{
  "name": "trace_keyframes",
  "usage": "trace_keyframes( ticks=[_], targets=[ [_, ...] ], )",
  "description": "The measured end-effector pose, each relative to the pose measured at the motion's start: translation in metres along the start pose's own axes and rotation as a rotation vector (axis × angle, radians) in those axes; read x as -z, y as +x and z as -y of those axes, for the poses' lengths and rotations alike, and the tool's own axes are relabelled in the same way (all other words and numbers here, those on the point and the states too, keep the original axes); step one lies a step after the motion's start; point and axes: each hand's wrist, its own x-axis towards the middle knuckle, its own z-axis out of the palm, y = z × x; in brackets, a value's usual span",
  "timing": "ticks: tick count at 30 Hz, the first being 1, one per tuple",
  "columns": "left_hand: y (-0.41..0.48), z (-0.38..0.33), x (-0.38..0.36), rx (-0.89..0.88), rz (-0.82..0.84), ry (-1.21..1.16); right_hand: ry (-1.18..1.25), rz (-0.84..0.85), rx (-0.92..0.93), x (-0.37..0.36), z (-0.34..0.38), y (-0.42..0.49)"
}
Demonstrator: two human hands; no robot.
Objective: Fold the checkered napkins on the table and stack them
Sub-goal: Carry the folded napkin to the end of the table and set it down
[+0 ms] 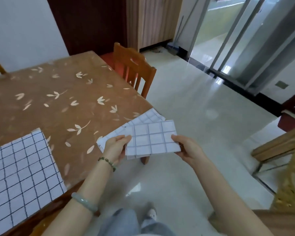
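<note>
Head view: a folded checkered napkin, pale with a grey grid, is held up in the air just off the near right corner of the counter, over the tiled floor. The left hand takes its left edge, with fingers clamped on the cloth, thumb on top. The right hand takes the right edge the same way, pinching it.

Under and behind the held piece, a second pale napkin lies at that same corner of the counter, partly hidden by the left hand. Whether it juts past the counter's edge I cannot tell. A large napkin with a dark grid lies spread flat at the near left edge of the counter, well apart from the other two.

The counter wears a brown cloth with a pale leaf print. A wooden chair stands at its far right side. A bead bracelet and a pale green bangle sit on the left forearm.
</note>
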Motion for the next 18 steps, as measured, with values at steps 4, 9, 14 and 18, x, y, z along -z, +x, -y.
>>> trace_keyframes(
  ticks=[4, 9, 14, 18],
  targets=[
    [0.025, -0.010, -0.015, -0.007, -0.053, -0.012, -0.068, 0.070, -0.029, -0.005, 0.026, 0.045],
    [0.068, -0.028, -0.024, -0.030, -0.156, -0.063, -0.117, 0.147, -0.053, -0.022, 0.054, 0.101],
    [0.128, -0.045, -0.028, -0.025, -0.214, -0.103, -0.212, 0.167, -0.074, -0.045, 0.079, 0.170],
    [0.170, -0.066, -0.029, 0.019, -0.237, -0.130, -0.275, 0.171, -0.087, -0.070, 0.103, 0.221]
  ],
)
